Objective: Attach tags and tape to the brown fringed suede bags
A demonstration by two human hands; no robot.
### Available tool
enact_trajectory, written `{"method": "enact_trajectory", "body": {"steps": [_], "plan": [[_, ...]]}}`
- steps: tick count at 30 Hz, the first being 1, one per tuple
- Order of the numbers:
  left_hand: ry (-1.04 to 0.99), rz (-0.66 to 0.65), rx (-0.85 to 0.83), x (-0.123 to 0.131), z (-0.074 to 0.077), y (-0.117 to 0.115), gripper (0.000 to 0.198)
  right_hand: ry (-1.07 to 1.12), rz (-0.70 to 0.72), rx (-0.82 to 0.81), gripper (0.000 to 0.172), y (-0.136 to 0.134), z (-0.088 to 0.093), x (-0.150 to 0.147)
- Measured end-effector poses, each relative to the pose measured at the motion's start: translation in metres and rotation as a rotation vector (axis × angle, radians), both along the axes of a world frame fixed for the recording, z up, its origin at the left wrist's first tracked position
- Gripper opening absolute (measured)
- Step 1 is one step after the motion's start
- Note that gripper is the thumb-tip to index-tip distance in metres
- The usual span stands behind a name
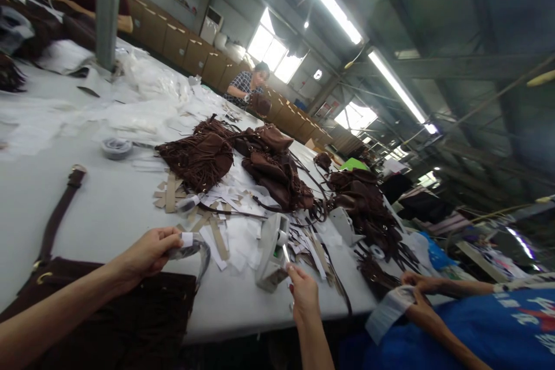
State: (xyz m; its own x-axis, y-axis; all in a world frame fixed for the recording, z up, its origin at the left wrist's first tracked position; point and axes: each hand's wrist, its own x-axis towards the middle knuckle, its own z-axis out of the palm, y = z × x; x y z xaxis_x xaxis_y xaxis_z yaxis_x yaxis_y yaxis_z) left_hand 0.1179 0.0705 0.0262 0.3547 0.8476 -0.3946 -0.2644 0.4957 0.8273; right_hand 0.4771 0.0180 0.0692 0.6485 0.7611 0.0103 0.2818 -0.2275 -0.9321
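Note:
My left hand (150, 255) is closed on a strap end wrapped in clear plastic (202, 251), with a small white piece (187, 239) at the fingertips. My right hand (304, 293) pinches the end of a strip of tape (285, 254) at the front of a grey tape dispenser (267, 263). Below my left forearm lies a dark brown fringed bag (134, 318), partly hidden by that arm. Its strap with a buckle (60, 211) stretches up the table on the left.
Brown fringed bags (277, 167) are heaped mid-table among paper and cardboard strips (217, 237). A second dispenser (344, 225) stands further right. At right, a co-worker in blue (485, 324) handles a plastic sheet (388, 312). Others work across the table. A metal post (107, 17) rises at upper left.

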Motion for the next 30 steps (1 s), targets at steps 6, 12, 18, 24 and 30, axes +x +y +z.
{"method": "enact_trajectory", "body": {"steps": [6,12,18,24,30], "plan": [[0.018,0.038,0.025,0.003,-0.009,-0.001,0.031,0.1,-0.073,-0.06,0.048,-0.029,-0.026,-0.013],[0.011,0.048,0.105,0.005,-0.004,-0.008,0.029,0.113,-0.087,-0.07,0.049,-0.036,-0.06,-0.019],[0.085,0.086,0.227,0.01,0.007,-0.017,0.024,0.184,0.102,-0.083,0.05,-0.044,-0.059,-0.067],[0.254,0.123,0.424,0.012,0.014,-0.022,0.014,0.363,0.586,0.056,0.037,-0.028,-0.016,-0.174],[0.249,0.137,0.522,0.008,0.019,-0.031,0.011,0.407,0.623,0.02,0.035,-0.007,-0.008,-0.219]]}}
